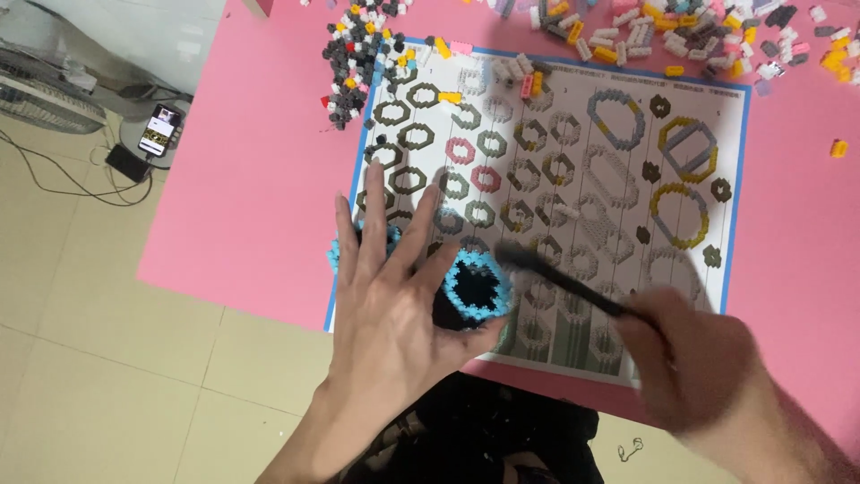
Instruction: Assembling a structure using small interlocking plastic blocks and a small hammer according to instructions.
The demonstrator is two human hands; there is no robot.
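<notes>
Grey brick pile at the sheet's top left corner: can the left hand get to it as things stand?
Probably yes. The left hand lies spread, palm down, over a light blue ring build. Between it and the grey brick pile there is only the flat printed sheet, with nothing standing in the way.

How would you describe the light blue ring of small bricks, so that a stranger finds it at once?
Start at the pink mat and go to the white instruction sheet with the blue border lying on it. At the sheet's near left corner, next to the thumb of the left hand, sits the light blue ring. Unlike the flat printed rings around it, it is a real brick ring with a dark hollow centre.
</notes>
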